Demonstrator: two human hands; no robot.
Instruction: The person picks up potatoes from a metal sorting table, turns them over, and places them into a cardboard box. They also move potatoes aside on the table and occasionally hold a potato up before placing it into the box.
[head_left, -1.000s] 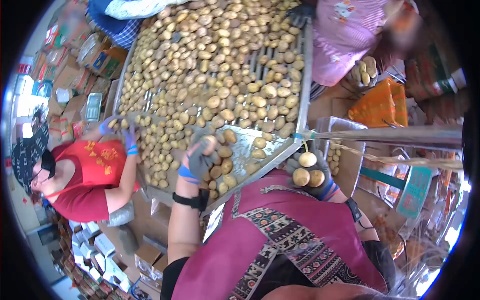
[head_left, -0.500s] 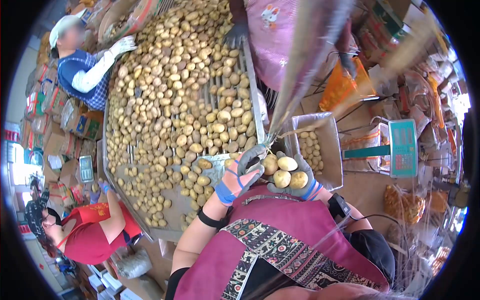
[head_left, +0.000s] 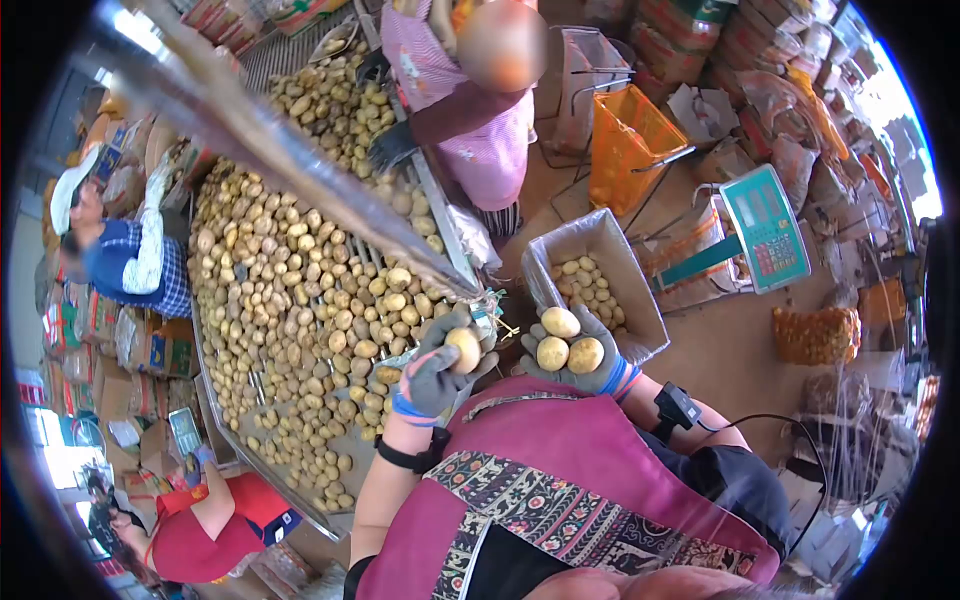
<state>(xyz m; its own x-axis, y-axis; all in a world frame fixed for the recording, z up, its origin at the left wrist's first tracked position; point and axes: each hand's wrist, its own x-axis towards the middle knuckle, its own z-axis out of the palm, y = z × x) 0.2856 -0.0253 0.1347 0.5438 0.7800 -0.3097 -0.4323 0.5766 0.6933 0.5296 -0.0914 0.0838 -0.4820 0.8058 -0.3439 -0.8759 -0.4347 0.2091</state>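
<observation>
My left hand (head_left: pixel 432 378), in a grey glove with blue bands at the wrist, grips one potato (head_left: pixel 463 350) beside the sorting table's edge. Close to it on the right, my right hand (head_left: pixel 608 372), also gloved, cradles three potatoes (head_left: pixel 552 353) in its curled fingers and palm. Many loose potatoes (head_left: pixel 300 290) cover the slatted metal table (head_left: pixel 335 440) to the left. Just beyond my right hand stands a lined box (head_left: pixel 640 300) partly filled with smaller potatoes (head_left: pixel 588 283).
A co-worker in a pink checked apron (head_left: pixel 480 160) reaches over the table's far side. Two others, in blue (head_left: pixel 135 260) and red (head_left: pixel 215 515), stand along its left. A green scale (head_left: pixel 765 230) and an orange crate (head_left: pixel 630 150) are to the right. A blurred pole (head_left: pixel 300 150) crosses overhead.
My left hand has drawn away leftward from my right hand with one potato; the right hand's group has gone down to three. The head view has turned, and the pink-aproned co-worker now shows more fully.
</observation>
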